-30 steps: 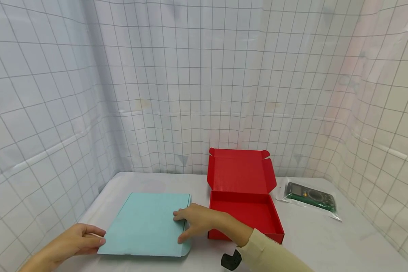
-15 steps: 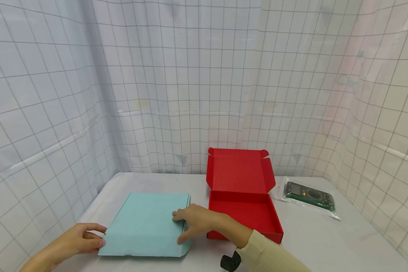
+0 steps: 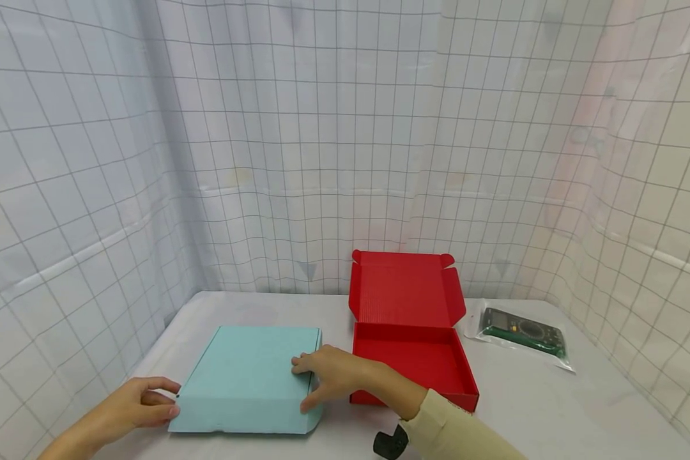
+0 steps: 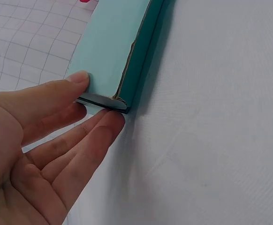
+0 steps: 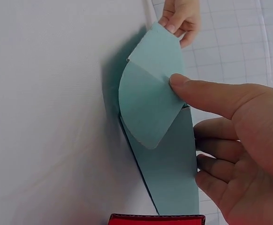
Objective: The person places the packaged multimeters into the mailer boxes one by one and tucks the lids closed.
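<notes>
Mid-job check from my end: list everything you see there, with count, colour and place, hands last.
light blue box: 1, light blue, left of centre, lid down
corner flap: 1, light blue, sticking out at that box's front right corner
red box: 1, red, right of centre, lid open
multimeter: 1, black and green, right of the red box
clear bag: 1, transparent, around the multimeter
black object: 1, black, beside the sleeve, unidentifiable
tabletop: 1, white, underneath
gridded curtain: count unclear, white, behind and both sides
sleeve: 1, beige, right arm
left hand: 1, bare, at the blue box's front left corner
right hand: 1, bare, on its right edge
</notes>
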`<state>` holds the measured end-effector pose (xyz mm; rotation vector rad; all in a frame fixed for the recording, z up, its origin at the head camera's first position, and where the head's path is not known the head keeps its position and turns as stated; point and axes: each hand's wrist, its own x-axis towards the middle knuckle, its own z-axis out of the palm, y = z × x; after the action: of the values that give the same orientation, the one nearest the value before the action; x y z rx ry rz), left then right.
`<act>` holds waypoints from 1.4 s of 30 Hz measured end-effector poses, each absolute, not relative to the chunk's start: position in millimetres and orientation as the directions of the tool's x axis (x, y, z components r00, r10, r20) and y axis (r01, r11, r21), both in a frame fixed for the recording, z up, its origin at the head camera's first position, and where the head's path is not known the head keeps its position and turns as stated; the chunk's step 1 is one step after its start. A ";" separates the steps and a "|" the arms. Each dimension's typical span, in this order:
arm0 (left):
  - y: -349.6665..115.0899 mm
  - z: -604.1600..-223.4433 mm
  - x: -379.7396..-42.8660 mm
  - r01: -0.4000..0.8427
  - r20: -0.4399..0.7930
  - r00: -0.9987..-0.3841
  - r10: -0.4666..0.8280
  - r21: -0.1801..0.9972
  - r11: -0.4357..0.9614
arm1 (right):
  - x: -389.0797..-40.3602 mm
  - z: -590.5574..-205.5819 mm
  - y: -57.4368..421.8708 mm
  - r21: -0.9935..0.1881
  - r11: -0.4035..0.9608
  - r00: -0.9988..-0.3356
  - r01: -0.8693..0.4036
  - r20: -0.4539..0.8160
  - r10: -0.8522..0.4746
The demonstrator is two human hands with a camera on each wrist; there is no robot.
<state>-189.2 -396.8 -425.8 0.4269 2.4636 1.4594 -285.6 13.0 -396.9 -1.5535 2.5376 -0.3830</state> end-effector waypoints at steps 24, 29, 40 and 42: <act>-355.8 -417.1 -196.5 0.519 0.408 -0.839 0.361 0.396 0.758 | -277.4 -401.9 18.4 -0.247 0.471 -0.495 -0.847 0.045 -0.868; -357.0 -420.9 -196.3 0.498 0.319 -0.864 0.390 0.427 0.755 | -266.6 -401.1 18.2 -0.276 0.539 -0.582 -0.796 0.103 -0.807; -355.6 -416.5 -199.0 0.409 0.201 -0.912 0.357 0.516 0.753 | -247.0 -397.1 32.5 -0.622 0.513 -0.731 -0.591 0.145 -0.667; -354.9 -416.5 -198.3 0.398 0.189 -0.916 0.354 0.531 0.748 | -244.5 -400.9 35.0 -0.656 0.505 -0.742 -0.561 0.129 -0.658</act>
<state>-198.3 -354.9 -416.5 0.6482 3.0080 0.9414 -244.5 35.0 -400.9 -1.0611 2.6039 -1.0577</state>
